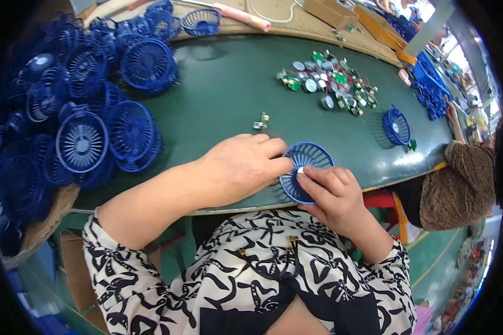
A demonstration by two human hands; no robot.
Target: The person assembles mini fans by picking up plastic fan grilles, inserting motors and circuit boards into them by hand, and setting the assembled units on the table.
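A round blue slotted plastic fan cover (319, 153) is tilted just above the near edge of the green table. My right hand (338, 200) grips it, with the thumb and fingers inside near a small pale round disc (301, 170) at its centre. From the other side my left hand (241, 169) reaches to the cover's left rim, its fingers pinched together. Whatever those fingertips hold is hidden. Just beyond the left hand lies a small metal and circuit-board part (261, 121), with a thin dark wire running toward the fingers.
Many blue fan covers (82, 142) are heaped on the left. Small motors with green circuit boards (331, 81) form a pile at the far middle. Another blue cover (396, 126) stands on the green table (223, 89) at right. A co-worker in a brown sleeve (458, 184) sits beyond.
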